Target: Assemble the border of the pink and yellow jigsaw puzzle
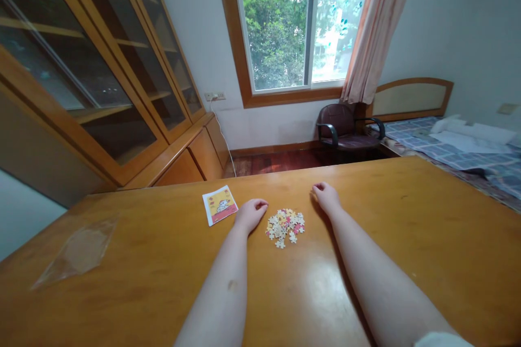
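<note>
Left hand (pixel 250 215) (10 o'clock) or right hand (pixel 328 200) (2) swiping could scatter our puzzle pieces (pixel 284 225); fingers curled, pinch unclear.

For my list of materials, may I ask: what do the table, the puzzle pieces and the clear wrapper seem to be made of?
Table: wood or veneer, varnished; brown tone, bright sheen.
Puzzle pieces: probably cardboard; many pale faces, some coloured; finish unclear.
Clear wrapper: likely thin plastic film; the tabletop shows through.
</note>
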Motion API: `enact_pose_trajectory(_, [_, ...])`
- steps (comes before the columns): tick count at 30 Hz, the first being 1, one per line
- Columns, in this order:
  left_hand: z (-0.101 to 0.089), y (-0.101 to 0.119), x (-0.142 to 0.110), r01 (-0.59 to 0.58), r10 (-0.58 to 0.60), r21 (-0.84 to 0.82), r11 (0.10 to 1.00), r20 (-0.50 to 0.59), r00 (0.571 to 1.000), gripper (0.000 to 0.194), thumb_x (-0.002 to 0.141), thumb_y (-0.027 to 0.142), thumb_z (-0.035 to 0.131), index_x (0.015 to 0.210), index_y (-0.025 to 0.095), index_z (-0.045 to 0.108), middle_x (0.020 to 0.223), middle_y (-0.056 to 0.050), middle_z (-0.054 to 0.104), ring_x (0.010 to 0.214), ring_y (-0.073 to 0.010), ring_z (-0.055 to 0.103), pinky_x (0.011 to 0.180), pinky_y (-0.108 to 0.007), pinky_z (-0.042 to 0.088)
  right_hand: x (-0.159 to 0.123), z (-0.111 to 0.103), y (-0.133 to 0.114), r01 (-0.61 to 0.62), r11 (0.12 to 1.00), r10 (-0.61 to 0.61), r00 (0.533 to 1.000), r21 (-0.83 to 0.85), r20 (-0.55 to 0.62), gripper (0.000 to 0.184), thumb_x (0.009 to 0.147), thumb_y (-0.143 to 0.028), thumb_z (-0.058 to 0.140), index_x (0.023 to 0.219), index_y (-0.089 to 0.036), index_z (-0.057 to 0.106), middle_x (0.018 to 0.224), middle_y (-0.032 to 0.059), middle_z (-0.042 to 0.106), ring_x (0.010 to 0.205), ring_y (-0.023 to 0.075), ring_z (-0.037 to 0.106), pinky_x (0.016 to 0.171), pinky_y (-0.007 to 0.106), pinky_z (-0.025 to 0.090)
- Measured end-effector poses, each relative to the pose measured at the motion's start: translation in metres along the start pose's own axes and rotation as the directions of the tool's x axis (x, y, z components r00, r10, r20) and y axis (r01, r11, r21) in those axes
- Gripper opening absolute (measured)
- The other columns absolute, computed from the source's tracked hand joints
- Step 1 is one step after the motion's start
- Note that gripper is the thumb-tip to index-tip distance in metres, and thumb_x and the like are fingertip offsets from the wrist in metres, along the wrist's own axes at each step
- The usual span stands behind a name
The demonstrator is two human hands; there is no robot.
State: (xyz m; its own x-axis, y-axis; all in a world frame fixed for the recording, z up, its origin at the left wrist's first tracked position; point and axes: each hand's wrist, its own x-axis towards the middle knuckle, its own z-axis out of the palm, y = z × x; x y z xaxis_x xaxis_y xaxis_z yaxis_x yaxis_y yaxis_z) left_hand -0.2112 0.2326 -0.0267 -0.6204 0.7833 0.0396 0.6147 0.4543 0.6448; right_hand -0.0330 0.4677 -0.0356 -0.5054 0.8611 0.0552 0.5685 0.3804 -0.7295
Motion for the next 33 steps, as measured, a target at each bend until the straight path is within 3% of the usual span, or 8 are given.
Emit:
enact_pose_trajectory(4, [-0.005, -0.002, -0.004, -0.068, 0.081, -0.098, 0.993, 0.138, 0.987, 0.028, 0.078, 0.038, 0.060, 0.100, 0.024, 0.071, 0.105, -0.002, 0.070, 0.093, -0.0195, 0.063, 0.083, -0.029, 0.048, -0.006, 0.013, -0.010, 0.162, 0.975, -0.186, 0.969, 0.151, 0.161, 0.025, 0.082, -0.035, 0.053, 0.088, -0.016, 0.068, 0.085, 0.0047, 0.071, 0.079, 0.0159, 0.064, 0.070, 0.024, 0.047])
enact_pose_trajectory(7, [-0.008, 0.002, -0.005, -0.082, 0.121, -0.166, 0.983, 0.235, 0.964, 0.037, 0.073, 0.037, 0.065, 0.107, 0.023, 0.069, 0.106, -0.003, 0.069, 0.089, -0.0189, 0.063, 0.080, -0.029, 0.049, -0.014, 0.023, -0.018, 0.234, 0.947, -0.292, 0.913, 0.219, 0.286, 0.021, 0.077, -0.033, 0.062, 0.087, -0.016, 0.071, 0.079, 0.0034, 0.071, 0.071, 0.0151, 0.063, 0.065, 0.024, 0.047])
enact_pose_trajectory(11, [-0.008, 0.011, -0.004, -0.204, 0.250, -0.165, 0.965, 0.334, 0.909, 0.049, 0.063, 0.029, 0.074, 0.111, 0.024, 0.067, 0.108, -0.004, 0.067, 0.096, -0.0193, 0.061, 0.085, -0.028, 0.048, -0.022, 0.025, -0.024, 0.287, 0.923, -0.378, 0.810, 0.258, 0.448, 0.024, 0.074, -0.032, 0.066, 0.090, -0.016, 0.073, 0.076, 0.0038, 0.070, 0.065, 0.0136, 0.059, 0.061, 0.023, 0.045])
enact_pose_trajectory(16, [-0.007, 0.016, -0.004, -0.219, 0.249, -0.125, 0.968, 0.345, 0.905, 0.044, 0.064, 0.026, 0.073, 0.108, 0.022, 0.068, 0.105, -0.004, 0.068, 0.094, -0.0184, 0.061, 0.084, -0.027, 0.048, -0.026, 0.021, -0.031, 0.376, 0.902, -0.431, 0.763, 0.212, 0.481, 0.027, 0.073, -0.034, 0.069, 0.094, -0.020, 0.075, 0.078, 0.0025, 0.068, 0.067, 0.0136, 0.057, 0.062, 0.024, 0.044])
enact_pose_trajectory(22, [-0.006, 0.016, -0.002, -0.200, 0.219, -0.091, 0.976, 0.349, 0.911, 0.038, 0.069, 0.029, 0.069, 0.107, 0.022, 0.069, 0.103, -0.004, 0.069, 0.092, -0.0189, 0.061, 0.079, -0.026, 0.048, -0.027, 0.021, -0.036, 0.488, 0.851, -0.508, 0.671, 0.194, 0.540, 0.026, 0.073, -0.033, 0.070, 0.096, -0.024, 0.076, 0.086, 0.0033, 0.066, 0.077, 0.0152, 0.060, 0.074, 0.025, 0.045])
enact_pose_trajectory(27, [-0.001, 0.014, -0.001, -0.134, 0.168, -0.127, 0.983, 0.315, 0.934, 0.033, 0.072, 0.031, 0.065, 0.104, 0.022, 0.071, 0.099, -0.003, 0.071, 0.087, -0.0181, 0.062, 0.077, -0.026, 0.048, -0.024, 0.023, -0.034, 0.422, 0.879, -0.471, 0.692, 0.223, 0.547, 0.022, 0.069, -0.032, 0.072, 0.087, -0.020, 0.077, 0.083, 0.0036, 0.067, 0.076, 0.0156, 0.060, 0.071, 0.025, 0.046])
enact_pose_trajectory(33, [0.006, 0.011, 0.002, 0.004, 0.081, -0.299, 0.954, 0.269, 0.960, 0.032, 0.076, 0.029, 0.062, 0.105, 0.017, 0.070, 0.097, -0.005, 0.073, 0.090, -0.0186, 0.066, 0.082, -0.028, 0.050, -0.024, 0.029, -0.029, 0.219, 0.922, -0.369, 0.749, 0.320, 0.551, 0.022, 0.066, -0.033, 0.073, 0.080, -0.016, 0.073, 0.072, 0.0031, 0.068, 0.064, 0.0141, 0.059, 0.060, 0.024, 0.046])
